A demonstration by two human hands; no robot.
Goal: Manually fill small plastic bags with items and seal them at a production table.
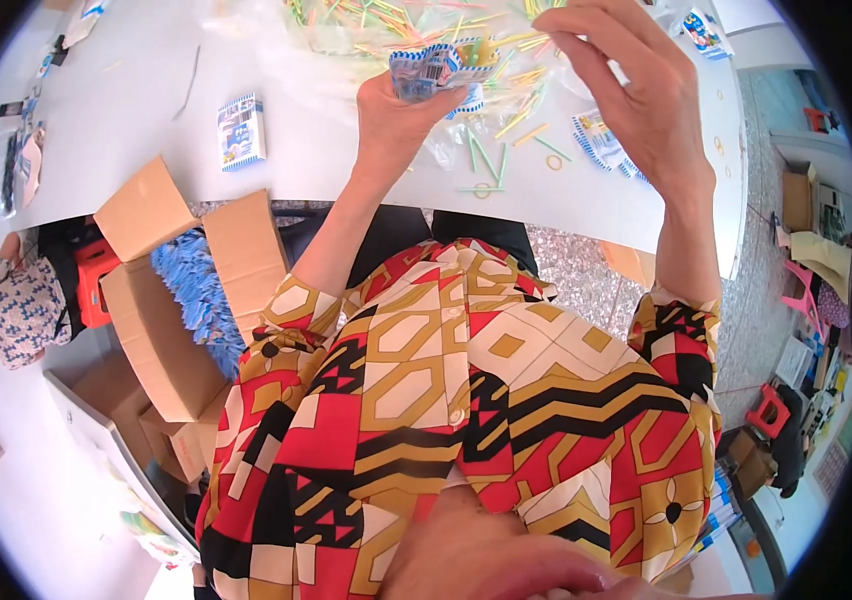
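My left hand (384, 128) is closed around a small blue-and-white plastic packet (424, 78), its thumb along the lower side. The packet's right end gapes, with yellow-green showing inside. At that end, a thin yellow stick (518, 41) runs across to my right hand (646, 100), which pinches it between thumb and fingertips. Whether the stick's far tip is inside the packet I cannot tell. Behind both hands spreads a loose heap of thin green, yellow and orange sticks (381, 18) on clear plastic. Flat blue-and-white packets (598, 142) lie partly behind my right wrist.
On the white table (316, 160) are a filled blue-and-white packet (242, 132), stray sticks and rubber bands (554, 162). At my left, below the table edge, an open cardboard box (158, 335) holds many blue packets (191, 285). Another person (28, 312) sits farther left beside a red stool (96, 283).
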